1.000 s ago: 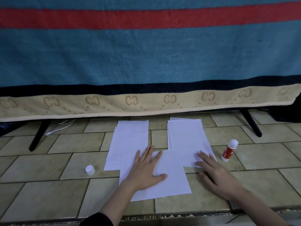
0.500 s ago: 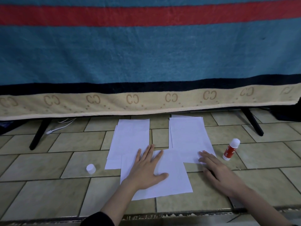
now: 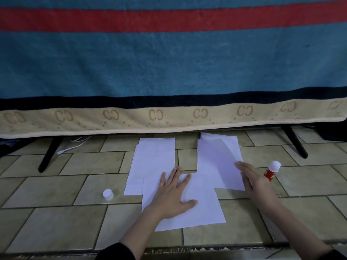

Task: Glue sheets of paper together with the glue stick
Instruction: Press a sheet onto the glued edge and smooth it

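On the tiled floor lie a left stack of white paper [image 3: 154, 158], a right stack [image 3: 212, 166] and one single sheet [image 3: 202, 212] nearest me, overlapping both. My left hand [image 3: 172, 197] rests flat on the single sheet with its fingers spread. My right hand [image 3: 257, 184] is at the right edge of the right stack, fingertips on the top sheet, whose right side curls up off the pile. The red and white glue stick [image 3: 271, 172] stands uncapped just right of that hand. Its white cap [image 3: 108, 194] sits on the floor left of the papers.
A blue, red-striped blanket [image 3: 169, 72] with a beige border hangs over a stand right behind the papers. The stand's black legs [image 3: 47, 156] [image 3: 294, 143] slant to the floor on both sides. A white cable [image 3: 73, 145] lies at the back left.
My right hand slid forward along the right stack's edge, and the top sheet there has lifted and skewed. My left hand stayed flat on the near sheet.
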